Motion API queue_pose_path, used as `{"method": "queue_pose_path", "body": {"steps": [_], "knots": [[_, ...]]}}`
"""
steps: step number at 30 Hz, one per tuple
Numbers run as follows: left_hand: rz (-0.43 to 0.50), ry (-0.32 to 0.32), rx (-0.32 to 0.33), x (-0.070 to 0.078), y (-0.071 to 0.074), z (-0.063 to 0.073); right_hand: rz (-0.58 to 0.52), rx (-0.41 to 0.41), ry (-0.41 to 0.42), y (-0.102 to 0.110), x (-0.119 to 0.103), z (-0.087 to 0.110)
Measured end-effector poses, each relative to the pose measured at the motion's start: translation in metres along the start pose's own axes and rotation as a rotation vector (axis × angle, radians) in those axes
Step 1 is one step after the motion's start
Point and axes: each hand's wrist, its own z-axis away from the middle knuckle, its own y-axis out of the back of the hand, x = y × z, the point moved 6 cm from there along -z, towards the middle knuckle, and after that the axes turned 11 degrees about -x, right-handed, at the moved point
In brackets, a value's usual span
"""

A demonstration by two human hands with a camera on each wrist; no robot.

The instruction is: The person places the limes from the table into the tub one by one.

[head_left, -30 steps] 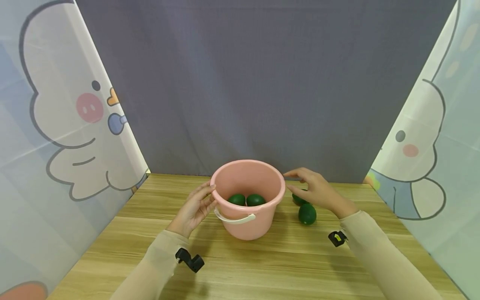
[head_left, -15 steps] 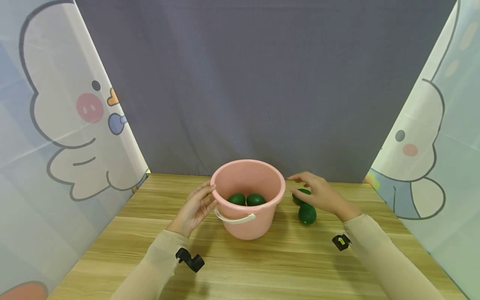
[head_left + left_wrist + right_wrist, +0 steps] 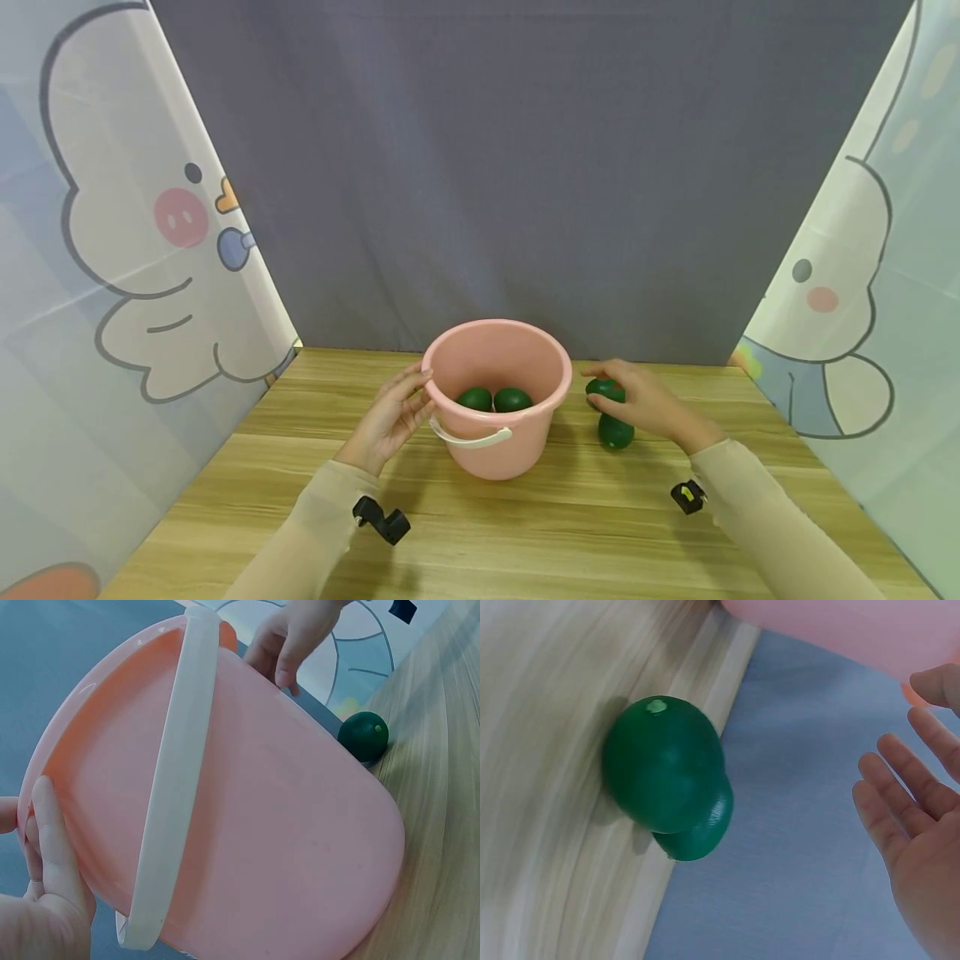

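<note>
1. Nearest are two pale sleeves (image 3: 300,525), each with one black wrist mount (image 3: 381,520), above one wooden counter (image 3: 525,542).
2. The left hand (image 3: 386,421) pinches the left rim of one pink bucket (image 3: 517,454), which stands upright on the counter; one white handle (image 3: 176,772) hangs down its near side.
3. Four green fruits are visible. Two, a left one (image 3: 476,399) and a right one (image 3: 513,400), lie inside the bucket; a near fruit (image 3: 617,432) and a far fruit (image 3: 603,389) lie on the counter to its right.
4. The right hand (image 3: 645,400) hovers near that outer pair, thumb and fingers apart, holding nothing.
5. Farthest is one grey curtain (image 3: 495,167).
6. Compared with a second earlier, the right hand has moved lower and away from the bucket's rim; the left hand, bucket and fruits keep their places.
</note>
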Motion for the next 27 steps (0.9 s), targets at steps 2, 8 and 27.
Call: {"method": "queue_pose_path", "body": {"steps": [2, 8, 27], "knots": [[0.0, -0.001, 0.001, 0.0, 0.0, 0.0, 0.001, -0.006, -0.002, -0.003, 0.002, 0.001], [0.003, -0.002, -0.001, 0.001, -0.001, 0.001, 0.016, -0.012, 0.012, -0.009, 0.005, 0.003], [0.019, -0.015, 0.001, 0.0, 0.0, 0.002, 0.089, -0.007, 0.02, -0.024, 0.015, 0.011]]}}
